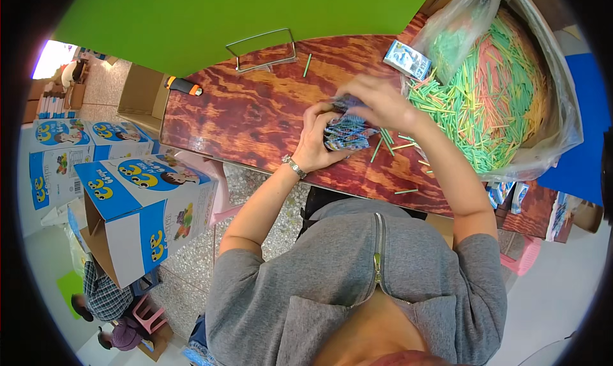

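My left hand (314,139) is wrapped round a bundle of small, shiny blue printed packets (348,135), held upright at the table's near edge. Over the top of the bundle is my right hand (377,103), its fingers bent and smeared by motion. I cannot make out whether they grip a packet. Just right of the bundle, several thin green and yellow sticks (386,138) lie loose on the reddish wood-patterned table (255,120). A large heap of green, yellow and pink sticks (479,101) spills from a plastic-lined carton (562,91) beside my right forearm.
A small blue-and-white pack (407,60) lies by the heap. Toward the back are a bent wire stand (263,48), a single green stick (307,65) and an orange-black utility knife (183,85). Blue-and-white cartons (143,206) stand at left. Two people (108,299) sit lower left.
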The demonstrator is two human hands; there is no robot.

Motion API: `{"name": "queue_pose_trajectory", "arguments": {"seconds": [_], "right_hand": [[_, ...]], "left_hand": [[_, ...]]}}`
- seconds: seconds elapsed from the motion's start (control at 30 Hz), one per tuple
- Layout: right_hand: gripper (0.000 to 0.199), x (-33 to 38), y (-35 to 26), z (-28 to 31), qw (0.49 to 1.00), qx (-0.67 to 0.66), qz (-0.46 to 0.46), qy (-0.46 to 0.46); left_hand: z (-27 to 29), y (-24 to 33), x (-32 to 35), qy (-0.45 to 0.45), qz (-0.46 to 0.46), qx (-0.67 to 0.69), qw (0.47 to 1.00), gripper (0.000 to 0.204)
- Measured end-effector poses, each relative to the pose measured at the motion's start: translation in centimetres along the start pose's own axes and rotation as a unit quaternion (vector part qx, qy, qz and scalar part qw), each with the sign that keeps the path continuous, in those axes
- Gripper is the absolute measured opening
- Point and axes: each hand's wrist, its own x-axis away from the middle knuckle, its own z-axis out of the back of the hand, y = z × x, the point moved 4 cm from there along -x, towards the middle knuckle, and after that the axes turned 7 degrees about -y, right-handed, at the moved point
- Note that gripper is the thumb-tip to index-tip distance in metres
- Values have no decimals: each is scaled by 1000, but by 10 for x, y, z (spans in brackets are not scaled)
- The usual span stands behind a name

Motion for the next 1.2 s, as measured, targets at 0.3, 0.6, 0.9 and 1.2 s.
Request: {"name": "queue_pose_trajectory", "arguments": {"seconds": [0.3,0.6,0.9,1.2], "right_hand": [[58,8,32,-63,817,-529,-44,225],[61,10,5,-66,831,-513,-123,175],[113,46,-13,-63,944,-323,6,65],[114,99,-43,-42,902,-283,35,325]], "left_hand": [[8,3,-10,21,-44,0,999,78],[-4,4,3,82,-29,16,996,120],[10,-7,-5,-65,115,75,988,137],[-2,59,-28,-145,-78,-157,974,97]]}}
